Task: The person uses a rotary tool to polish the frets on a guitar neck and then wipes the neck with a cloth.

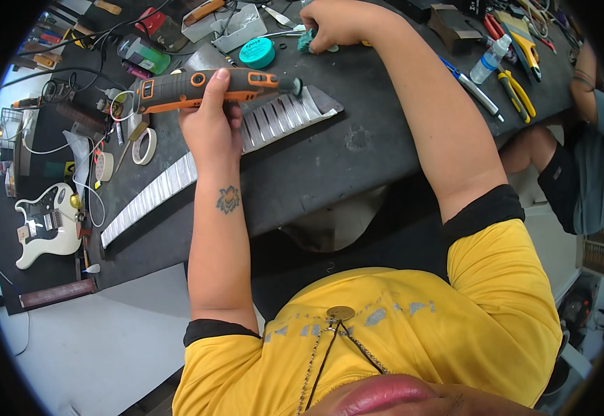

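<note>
My left hand (208,121) grips an orange-and-black rotary tool (170,95), its small wheel pointing right, above a long tapered strip (156,193) of silvery ridged material lying diagonally on the dark bench (378,149). At the far edge of my view, my right hand (326,28) reaches forward with its fingers closed on a small crumpled green piece (305,43). Just left of that piece sits a round turquoise tin (257,54), with a small dark ring beside it. The fingertips of my right hand are partly hidden.
Pliers (515,97), a blue pen-like tool (475,90) and a small bottle (489,61) lie at the right. Tape rolls (104,166), cables, a green-liquid bottle (142,52) and a white guitar body (66,225) are left. Another person's leg (538,149) is beyond the right edge.
</note>
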### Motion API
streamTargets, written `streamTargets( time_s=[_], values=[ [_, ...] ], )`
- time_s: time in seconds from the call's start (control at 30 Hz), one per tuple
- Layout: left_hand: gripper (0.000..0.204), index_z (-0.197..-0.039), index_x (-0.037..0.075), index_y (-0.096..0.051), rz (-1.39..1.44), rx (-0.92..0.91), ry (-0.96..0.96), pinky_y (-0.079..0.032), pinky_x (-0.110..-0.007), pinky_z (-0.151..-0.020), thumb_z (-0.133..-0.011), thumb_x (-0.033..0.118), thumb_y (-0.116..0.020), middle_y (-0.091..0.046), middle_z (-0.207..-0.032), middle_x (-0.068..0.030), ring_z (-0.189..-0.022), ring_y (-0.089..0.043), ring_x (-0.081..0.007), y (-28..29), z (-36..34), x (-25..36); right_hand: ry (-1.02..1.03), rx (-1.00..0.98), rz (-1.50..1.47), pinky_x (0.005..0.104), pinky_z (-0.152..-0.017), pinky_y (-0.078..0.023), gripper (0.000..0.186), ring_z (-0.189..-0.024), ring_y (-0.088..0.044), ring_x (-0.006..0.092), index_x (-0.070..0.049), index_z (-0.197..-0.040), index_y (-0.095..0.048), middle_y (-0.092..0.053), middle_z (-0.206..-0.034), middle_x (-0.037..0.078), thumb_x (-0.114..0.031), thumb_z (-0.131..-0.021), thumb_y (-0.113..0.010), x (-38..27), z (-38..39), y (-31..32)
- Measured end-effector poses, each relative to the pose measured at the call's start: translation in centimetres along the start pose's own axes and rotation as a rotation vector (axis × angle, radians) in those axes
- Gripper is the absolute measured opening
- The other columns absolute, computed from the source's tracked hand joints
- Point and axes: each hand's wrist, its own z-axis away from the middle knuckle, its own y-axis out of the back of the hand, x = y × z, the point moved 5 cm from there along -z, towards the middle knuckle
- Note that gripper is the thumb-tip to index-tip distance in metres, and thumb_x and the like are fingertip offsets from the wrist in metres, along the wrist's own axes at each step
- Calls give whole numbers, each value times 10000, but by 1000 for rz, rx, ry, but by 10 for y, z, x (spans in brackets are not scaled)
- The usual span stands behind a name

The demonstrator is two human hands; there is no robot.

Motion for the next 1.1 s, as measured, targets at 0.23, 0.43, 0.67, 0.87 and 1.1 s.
streamTargets(
  time_s=[0.23, 0.43, 0.67, 0.87, 1.1],
  values=[
    [214, -975, 40, -663, -2, -3, -15, -365, -204, -391, -888, 179, -801, -651, -767, -25, -483, -515, -72, -1, 1, 2, -23, -18, -49, 411, -732, -568, 344, -825, -739, 317, 15, -989, -732, -757, -898, 192, -198, -722, -770, -3, 5, 3],
    [204, -975, 27, -667, 17, -30, -28, -351, -202, -381, -889, 163, -793, -655, -771, -33, -483, -510, -70, 1, 3, 2, -45, -60, -83, 406, -713, -567, 320, -808, -740, 303, 16, -966, -731, -756, -875, 187, -197, -730, -768, -3, 3, 0],
    [196, -970, 25, -669, 18, -80, -25, -335, -199, -369, -887, 154, -791, -654, -783, -35, -484, -500, -64, 1, 6, 1, -30, -47, -64, 408, -705, -564, 320, -789, -734, 308, 17, -959, -729, -752, -859, 185, -200, -727, -768, 1, -1, -3],
    [185, -957, 26, -667, -17, -87, 18, -336, -194, -371, -890, 151, -785, -652, -765, -34, -472, -490, -58, 2, 11, 2, -2, 17, -6, 415, -712, -563, 329, -814, -734, 321, 17, -968, -727, -753, -886, 193, -197, -722, -768, -1, -2, -2],
    [184, -947, 27, -663, -10, -124, -18, -337, -195, -373, -901, 167, -773, -648, -743, -26, -462, -483, -54, 0, 11, 2, -22, -16, -47, 416, -715, -563, 343, -808, -734, 323, 16, -991, -728, -753, -876, 190, -201, -727, -763, -3, 2, 0]
  ],
)
